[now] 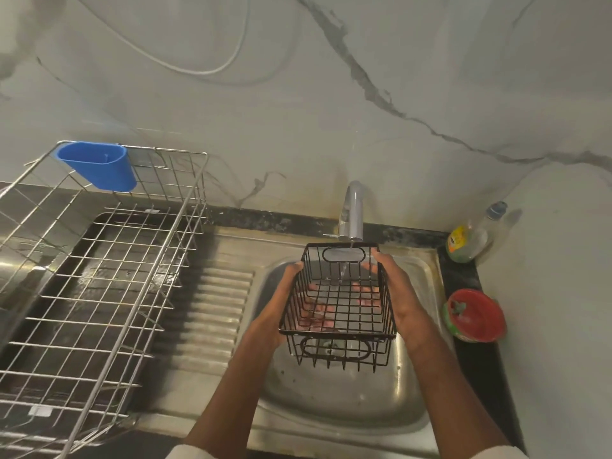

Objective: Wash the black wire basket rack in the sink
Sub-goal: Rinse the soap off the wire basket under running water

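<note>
On the far left a wire rack [109, 261] sits on the counter; a blue cup [99, 167] hangs on its far rim, with its open top up. Next to the rack is the ribbed part of the steel sink [331, 402], and then the deep bowl.

The basket [337, 333] is held up over the bowl, right under the tap [352, 210]; it does not touch the sink. It is black wire, shaped like a box; its open top faces up. Its long way runs from the person to the tap; one short end with a slot points at the tap and the other short end points back at the person.

The left hand [278, 309] grips the left side of the basket; its fingers curl under the bottom and show pink through the wires. The right hand [397, 286] grips the right side the same way, with its thumb up by the far rim; the two hands are apart, one on each side.

A thin line of water [344, 270] falls from the tap into the basket, near its far end.

To the right, on the dark ledge by the sink, a clear bottle [470, 240] stands in the corner, with green stuff low inside it; nearer the person sits a round green tub [475, 314] with a red lid on top.
</note>
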Action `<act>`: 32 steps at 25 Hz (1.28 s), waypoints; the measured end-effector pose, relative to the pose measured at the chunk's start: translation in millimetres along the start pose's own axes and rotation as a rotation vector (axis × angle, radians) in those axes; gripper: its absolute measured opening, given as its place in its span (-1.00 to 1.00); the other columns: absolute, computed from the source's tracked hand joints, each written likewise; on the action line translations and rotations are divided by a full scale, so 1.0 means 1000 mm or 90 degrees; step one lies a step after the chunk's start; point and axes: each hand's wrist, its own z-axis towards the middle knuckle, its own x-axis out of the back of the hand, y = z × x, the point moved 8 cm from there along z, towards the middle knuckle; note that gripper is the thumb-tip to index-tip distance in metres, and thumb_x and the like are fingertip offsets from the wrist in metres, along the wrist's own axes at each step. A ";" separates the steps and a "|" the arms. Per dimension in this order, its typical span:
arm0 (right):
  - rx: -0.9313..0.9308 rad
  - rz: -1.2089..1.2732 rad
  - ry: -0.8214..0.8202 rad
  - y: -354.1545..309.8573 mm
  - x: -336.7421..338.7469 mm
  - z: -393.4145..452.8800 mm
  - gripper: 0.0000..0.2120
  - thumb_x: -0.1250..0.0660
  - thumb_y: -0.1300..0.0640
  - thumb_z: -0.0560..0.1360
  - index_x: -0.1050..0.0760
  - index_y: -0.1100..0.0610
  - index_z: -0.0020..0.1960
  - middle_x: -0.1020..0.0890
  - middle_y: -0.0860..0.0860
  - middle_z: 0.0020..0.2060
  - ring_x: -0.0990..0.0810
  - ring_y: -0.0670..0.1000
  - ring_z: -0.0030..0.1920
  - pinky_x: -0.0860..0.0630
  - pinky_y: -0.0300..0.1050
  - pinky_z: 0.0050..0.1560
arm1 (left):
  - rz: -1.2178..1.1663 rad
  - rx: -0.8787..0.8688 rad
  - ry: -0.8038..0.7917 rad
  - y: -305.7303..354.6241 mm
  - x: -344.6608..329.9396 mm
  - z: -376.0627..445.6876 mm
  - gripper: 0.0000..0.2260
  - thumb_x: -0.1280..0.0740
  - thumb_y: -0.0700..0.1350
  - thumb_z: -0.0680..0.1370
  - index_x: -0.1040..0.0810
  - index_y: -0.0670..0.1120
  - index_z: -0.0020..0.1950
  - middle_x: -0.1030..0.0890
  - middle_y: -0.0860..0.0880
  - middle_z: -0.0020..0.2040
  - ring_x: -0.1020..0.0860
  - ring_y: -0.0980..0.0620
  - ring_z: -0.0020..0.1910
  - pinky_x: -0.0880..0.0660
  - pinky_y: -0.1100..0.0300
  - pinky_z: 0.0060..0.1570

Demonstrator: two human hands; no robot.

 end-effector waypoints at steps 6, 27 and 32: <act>0.011 -0.014 0.030 -0.002 0.021 -0.009 -0.60 -0.33 -0.17 0.54 -0.63 0.13 0.16 -0.74 0.06 0.06 -0.70 0.16 0.14 -0.64 0.01 -0.04 | -0.012 0.080 -0.119 -0.024 -0.019 0.027 -0.12 -0.50 0.47 0.37 -0.55 -0.21 0.37 -0.61 -0.46 0.31 -0.65 -0.43 0.25 -0.61 -0.31 0.21; 0.040 0.062 -0.027 0.005 0.043 -0.017 -0.54 -0.41 0.03 0.51 -0.50 -0.07 0.41 -0.63 0.09 0.30 -0.63 0.18 0.29 -0.63 0.18 0.15 | 0.153 0.037 -0.232 -0.024 -0.040 0.044 -0.52 -0.38 0.02 0.64 -0.42 -0.01 0.54 -0.69 -0.31 0.27 -0.69 -0.41 0.18 -0.60 -0.29 0.29; 0.061 -0.020 -0.064 0.011 0.051 -0.026 -0.09 -0.48 0.39 0.25 -0.39 -0.23 0.47 -0.51 0.02 0.40 -0.54 0.15 0.37 -0.53 0.27 0.33 | 0.321 -0.050 -0.222 -0.018 -0.055 0.077 -0.64 -0.25 -0.18 0.75 -0.46 0.07 0.54 -0.73 -0.04 0.24 -0.69 -0.15 0.20 -0.60 0.02 0.20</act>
